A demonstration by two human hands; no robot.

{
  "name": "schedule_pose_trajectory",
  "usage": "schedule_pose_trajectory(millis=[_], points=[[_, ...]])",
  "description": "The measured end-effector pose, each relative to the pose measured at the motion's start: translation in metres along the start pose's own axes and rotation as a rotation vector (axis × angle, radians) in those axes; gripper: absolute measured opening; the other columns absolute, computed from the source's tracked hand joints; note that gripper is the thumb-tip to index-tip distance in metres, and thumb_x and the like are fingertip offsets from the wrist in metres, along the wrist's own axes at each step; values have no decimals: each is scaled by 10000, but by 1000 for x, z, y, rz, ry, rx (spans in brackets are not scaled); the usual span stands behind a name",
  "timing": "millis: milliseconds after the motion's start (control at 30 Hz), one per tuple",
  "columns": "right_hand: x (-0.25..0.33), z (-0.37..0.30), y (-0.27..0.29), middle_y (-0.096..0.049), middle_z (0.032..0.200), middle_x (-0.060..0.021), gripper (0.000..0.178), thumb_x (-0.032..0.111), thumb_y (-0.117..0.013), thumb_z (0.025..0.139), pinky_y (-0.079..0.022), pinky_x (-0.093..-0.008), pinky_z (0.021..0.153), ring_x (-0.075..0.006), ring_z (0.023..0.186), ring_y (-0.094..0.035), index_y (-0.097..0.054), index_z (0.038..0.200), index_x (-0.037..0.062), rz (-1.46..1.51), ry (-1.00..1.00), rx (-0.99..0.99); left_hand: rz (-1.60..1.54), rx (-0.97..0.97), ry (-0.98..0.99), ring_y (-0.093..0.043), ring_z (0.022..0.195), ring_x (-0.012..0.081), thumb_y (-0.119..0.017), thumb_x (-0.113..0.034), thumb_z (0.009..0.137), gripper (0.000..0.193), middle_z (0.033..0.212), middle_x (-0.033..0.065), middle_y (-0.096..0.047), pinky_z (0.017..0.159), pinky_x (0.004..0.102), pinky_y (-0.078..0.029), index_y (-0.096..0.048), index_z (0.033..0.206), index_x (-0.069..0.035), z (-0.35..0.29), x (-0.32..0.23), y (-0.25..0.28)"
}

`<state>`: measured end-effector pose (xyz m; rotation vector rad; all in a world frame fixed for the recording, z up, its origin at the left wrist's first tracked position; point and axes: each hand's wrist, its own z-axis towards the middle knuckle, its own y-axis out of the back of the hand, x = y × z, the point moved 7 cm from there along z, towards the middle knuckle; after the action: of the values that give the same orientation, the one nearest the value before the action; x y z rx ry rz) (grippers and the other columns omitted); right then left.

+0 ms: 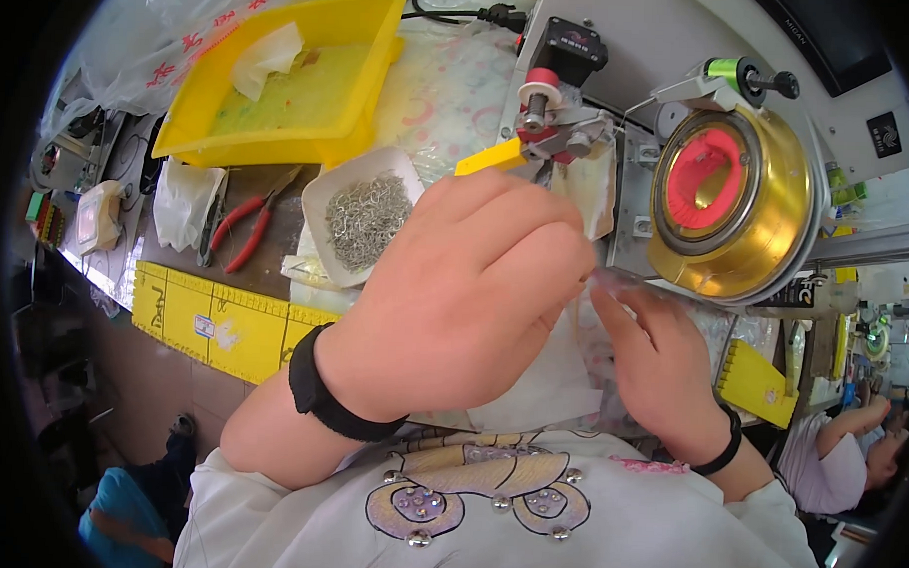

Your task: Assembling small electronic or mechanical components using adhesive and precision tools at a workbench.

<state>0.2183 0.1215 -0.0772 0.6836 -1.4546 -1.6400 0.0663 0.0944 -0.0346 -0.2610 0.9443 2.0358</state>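
Observation:
My left hand (464, 284) is raised over the middle of the worktable, its fingers curled into a pinch and a black band on the wrist. Close against its fingertips is my right hand (662, 356), thumb and forefinger drawn together. Whatever lies between the fingertips is too small or hidden to name. Left of my left hand stands a white square dish (317, 204) holding many small bent metal pieces (367, 221). Just beyond both hands is a machine with a large gold ring-shaped drum (788, 201) and a red-topped metal fitting (538, 92).
A yellow tray (364, 146) sits at the back left, with red-handled pliers (246, 227) below it. Yellow strips (223, 321) line the table's front edge. A green spool (732, 70) tops the machine. Other people (834, 458) are at the far right and lower left.

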Motion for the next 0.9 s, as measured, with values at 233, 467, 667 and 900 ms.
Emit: schedule_pose_trajectory(millis=[233,467,667,900], points=[[-88,-101,19,-384,1295,-252,532,96,-562,748,-289,-447,1007,-407,1198,-362,-412,1243,-28,-201,-420,-37,-7,38,10,-525,777,297,-602,57,625,219,859,113,-548,713,372,-414,-520,813,-22,1,-3,-1],[-116,-120,2,-266,1377,-275,610,116,-547,772,-214,-454,1054,-427,1284,-243,-306,1303,-62,-107,-554,21,2,50,24,-528,764,301,-614,48,620,220,856,116,-543,711,372,-418,-520,807,-21,1,0,-1],[-101,-117,3,-223,1394,-280,624,110,-527,782,-183,-446,1066,-413,1307,-201,-268,1321,-70,-150,-519,23,6,48,35,-526,756,300,-616,50,620,222,849,116,-539,703,369,-417,-518,809,-16,-1,1,-2],[-50,-148,-13,-154,1422,-268,685,156,-550,803,-152,-499,1058,-455,1313,-134,-205,1353,-60,-100,-338,133,33,44,46,-512,770,298,-597,59,643,215,845,105,-537,705,358,-407,-507,818,-28,-3,-3,0]])
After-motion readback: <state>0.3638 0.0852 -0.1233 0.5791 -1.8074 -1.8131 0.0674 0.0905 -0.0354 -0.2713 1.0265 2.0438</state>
